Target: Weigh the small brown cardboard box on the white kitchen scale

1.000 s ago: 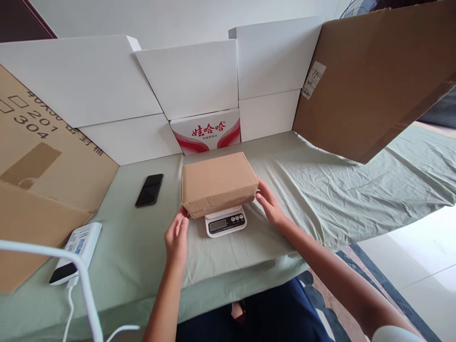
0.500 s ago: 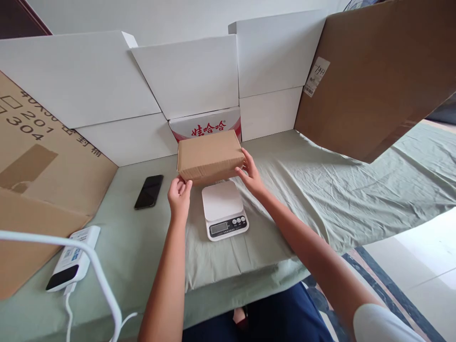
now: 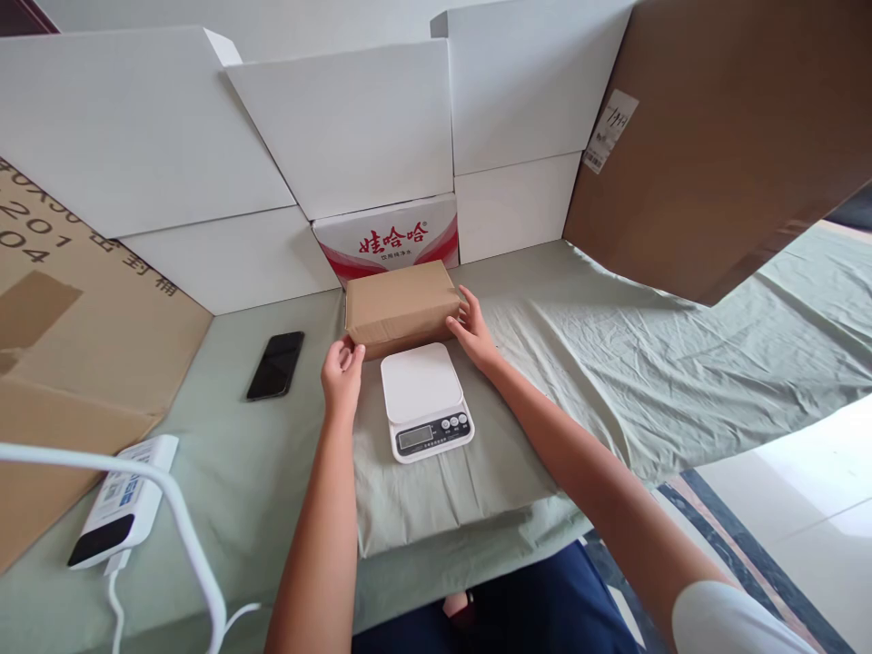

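Note:
A small brown cardboard box (image 3: 403, 304) lies between my two hands, just behind a white kitchen scale (image 3: 423, 386). My left hand (image 3: 341, 371) grips its near left corner, thumb toward me and fingers curled at the side. At the right end, my right hand (image 3: 472, 329) holds the box with fingers around the edge and thumb on the front face. The scale has a bare flat plate, a dark display panel and several round buttons facing me. The fingertips on the far sides of the box are partly hidden.
A black phone (image 3: 275, 366) lies left of the scale. Nearer me on the left are a white power bank (image 3: 124, 500) and a white cable (image 3: 187, 527). White boxes (image 3: 354, 127), a red-and-white carton (image 3: 388, 238) and large brown cardboard (image 3: 688, 145) surround the green cloth (image 3: 654, 381).
The brown box has come down a little behind the scale, with both hands still on it. More of the red-and-white carton shows now. The camera view has shifted slightly.

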`<state>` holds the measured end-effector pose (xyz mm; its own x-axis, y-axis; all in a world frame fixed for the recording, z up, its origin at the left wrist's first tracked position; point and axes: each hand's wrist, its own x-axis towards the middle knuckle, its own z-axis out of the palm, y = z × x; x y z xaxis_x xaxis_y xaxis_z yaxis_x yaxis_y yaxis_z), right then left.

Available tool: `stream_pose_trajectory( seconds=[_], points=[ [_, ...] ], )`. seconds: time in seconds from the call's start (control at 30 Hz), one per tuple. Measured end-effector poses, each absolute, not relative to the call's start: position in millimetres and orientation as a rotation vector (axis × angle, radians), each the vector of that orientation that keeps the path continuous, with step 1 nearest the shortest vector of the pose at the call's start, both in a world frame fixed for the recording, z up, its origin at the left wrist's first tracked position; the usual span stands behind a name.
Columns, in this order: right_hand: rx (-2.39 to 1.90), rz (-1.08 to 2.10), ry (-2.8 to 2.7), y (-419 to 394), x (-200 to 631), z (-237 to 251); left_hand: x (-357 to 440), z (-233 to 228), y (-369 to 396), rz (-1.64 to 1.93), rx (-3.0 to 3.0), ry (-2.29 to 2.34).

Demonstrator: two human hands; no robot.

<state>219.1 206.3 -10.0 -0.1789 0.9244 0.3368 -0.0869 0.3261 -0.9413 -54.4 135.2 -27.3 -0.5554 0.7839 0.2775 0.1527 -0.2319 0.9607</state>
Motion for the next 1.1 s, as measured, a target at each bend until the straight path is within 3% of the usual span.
stream_pose_trajectory(
  seconds=[0.4,0.8,1.1],
  points=[
    [-0.932,1.086,-1.342,201.1,237.7,-7.8,-82.2,-30.7,126.2,1.991,0.984,1.602],
    [-0.837,1.131,-1.461,203.6,227.8,-14.9,-50.2,-13.5,126.2,1.692,1.203,1.655],
    [-0.810,1.116,-1.508,206.5,218.3,-16.4,-40.5,0.0,123.4,1.696,1.303,1.615]
  ],
)
